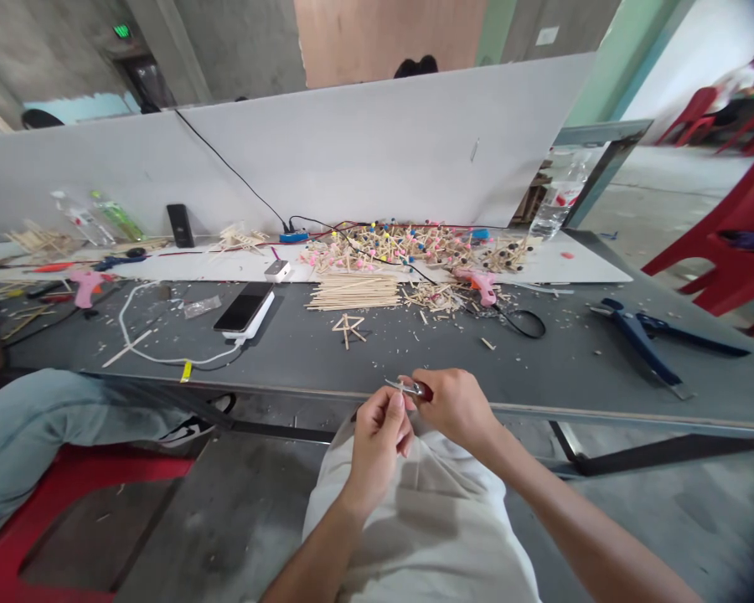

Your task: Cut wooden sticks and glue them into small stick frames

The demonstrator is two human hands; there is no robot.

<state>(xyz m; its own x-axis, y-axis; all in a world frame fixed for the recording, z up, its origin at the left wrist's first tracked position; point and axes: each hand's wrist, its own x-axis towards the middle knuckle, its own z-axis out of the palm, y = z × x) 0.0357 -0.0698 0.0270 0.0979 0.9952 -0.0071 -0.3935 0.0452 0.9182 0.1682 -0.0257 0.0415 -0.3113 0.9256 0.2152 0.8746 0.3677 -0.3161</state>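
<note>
Above my lap, at the table's front edge, both hands meet. My left hand [382,423] is closed, pinching a short pale wooden stick [401,386] between thumb and fingertips. My right hand [456,406] wraps round the dark red handle of a small metal cutting tool [411,388]. Its pointed silver end lies against the stick, and its exact kind is hard to make out. On the table beyond stands a small stick frame [348,327]. Behind that lies a stack of long thin wooden sticks [353,291], beside a heap of short stick pieces [436,296].
A pile of sticks with coloured ball tips [408,244] lies along the white partition [352,167]. Pink glue guns [482,286] and blue-handled pliers [644,347] rest on the table [559,368]. A phone on a white power bank [246,310] trails a cable. Another person's leg [69,427] is at left.
</note>
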